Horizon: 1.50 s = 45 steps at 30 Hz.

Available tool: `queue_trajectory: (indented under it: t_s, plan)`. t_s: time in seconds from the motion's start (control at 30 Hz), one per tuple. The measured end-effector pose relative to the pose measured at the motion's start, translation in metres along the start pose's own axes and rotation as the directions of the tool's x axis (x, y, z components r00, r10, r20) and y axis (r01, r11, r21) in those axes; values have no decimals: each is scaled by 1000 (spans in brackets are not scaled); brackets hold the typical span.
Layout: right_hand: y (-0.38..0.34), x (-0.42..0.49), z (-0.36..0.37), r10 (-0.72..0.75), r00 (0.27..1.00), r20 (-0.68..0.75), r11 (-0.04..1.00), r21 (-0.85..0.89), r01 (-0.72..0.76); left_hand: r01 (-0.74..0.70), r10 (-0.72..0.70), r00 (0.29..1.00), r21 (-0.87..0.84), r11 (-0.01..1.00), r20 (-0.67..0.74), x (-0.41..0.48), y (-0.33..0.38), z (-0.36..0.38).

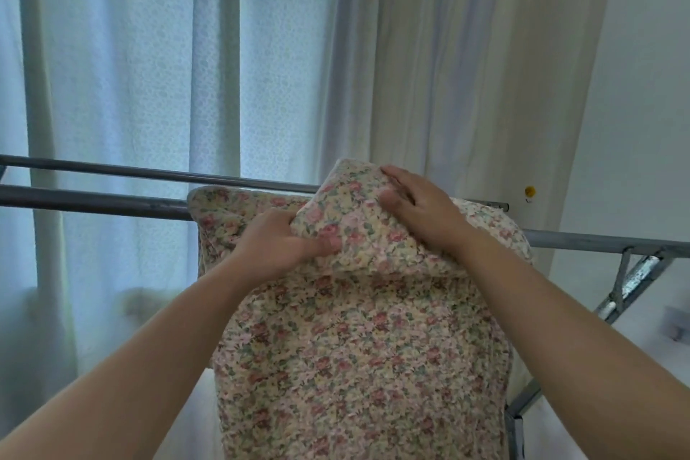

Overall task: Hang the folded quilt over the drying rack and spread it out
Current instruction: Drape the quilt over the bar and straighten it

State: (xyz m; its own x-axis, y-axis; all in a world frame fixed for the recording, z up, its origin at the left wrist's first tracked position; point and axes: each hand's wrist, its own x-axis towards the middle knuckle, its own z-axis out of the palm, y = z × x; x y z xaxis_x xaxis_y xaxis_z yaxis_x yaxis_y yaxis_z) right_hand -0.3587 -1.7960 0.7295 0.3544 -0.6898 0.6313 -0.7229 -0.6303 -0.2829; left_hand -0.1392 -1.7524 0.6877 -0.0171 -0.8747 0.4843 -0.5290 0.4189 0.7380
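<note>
A floral quilt (pixel 358 347), cream with pink and red flowers, lies over the grey metal bars of the drying rack (pixel 93 200) and hangs down towards me. A thick folded part bulges up on top of the bars. My left hand (pixel 280 243) pinches the near left edge of that folded part, thumb on top. On its upper right side rests my right hand (pixel 418 205), fingers curled into the cloth. Where the rack bars pass under the quilt they are hidden.
Pale sheer curtains (pixel 149 67) and a cream drape (pixel 466 67) hang just behind the rack. A white wall (pixel 642 123) stands at the right. The rack's slanted metal brace (pixel 631 284) and leg sit at the lower right.
</note>
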Motion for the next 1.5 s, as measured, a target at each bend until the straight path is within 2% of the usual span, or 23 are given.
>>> queue_trajectory:
  t_s: [0.1, 0.17, 0.27, 0.33, 0.4, 0.47, 0.5, 0.53, 0.6, 0.67, 0.73, 0.9, 1.0, 1.13, 1.27, 1.37, 1.5]
  plan:
    - [-8, -25, 14, -200, 978, 59, 937, -280, 208, 33, -33, 999, -81, 996, -8, 3, 7, -2]
    - [-7, -30, 27, -245, 968, 52, 851, -468, 241, 46, -48, 999, -94, 995, -17, 3, 10, -2]
    - [-4, -26, 37, -306, 949, -75, 811, -543, 219, 14, -14, 998, 1, 1000, -59, 2, 14, 2]
    - [-5, -22, 38, -351, 921, -167, 816, -537, 214, -52, 73, 985, 135, 990, -155, -2, 11, 6]
    - [-7, -18, 34, -367, 901, -231, 838, -503, 213, -132, 216, 911, 246, 960, -351, -7, 5, 8]
    - [-9, -15, 31, -360, 894, -268, 860, -466, 207, -185, 327, 772, 299, 936, -545, -12, -7, 8]
    - [-10, -14, 28, -342, 897, -281, 871, -452, 191, -167, 328, 707, 302, 938, -626, -13, -15, 8]
    - [-9, -12, 26, -323, 900, -294, 879, -445, 170, -127, 285, 654, 270, 955, -701, -13, -22, 8]
    - [-8, -8, 22, -307, 901, -307, 882, -446, 148, 1, 39, 601, 49, 999, -798, -16, -32, 7]
    - [-8, -3, 21, -314, 899, -305, 879, -452, 153, 132, -252, 594, -216, 967, -764, -15, -44, 8]
    - [-9, 2, 20, -334, 897, -288, 874, -451, 180, 196, -415, 611, -380, 904, -674, -11, -54, 11]
    - [-15, 13, 10, -311, 914, -260, 875, -453, 169, 249, -531, 623, -498, 831, -575, 8, -61, 10]
    - [-19, 23, -2, -276, 940, -201, 876, -455, 160, 264, -493, 634, -432, 862, -596, 14, -63, 6]
    - [-12, 43, -11, -234, 944, -231, 899, -420, 120, 246, -296, 663, -174, 954, -688, 14, -73, 0]
    - [2, 56, 5, -213, 953, -215, 865, -495, 82, 255, -206, 681, -36, 966, -703, 18, -87, -7]
    - [13, 54, 15, -233, 932, -276, 877, -474, 79, 233, -125, 684, 53, 971, -719, 22, -93, -7]
    - [53, 34, 22, -75, 934, -349, 909, -409, -80, 227, -97, 687, 87, 970, -721, 25, -94, -5]
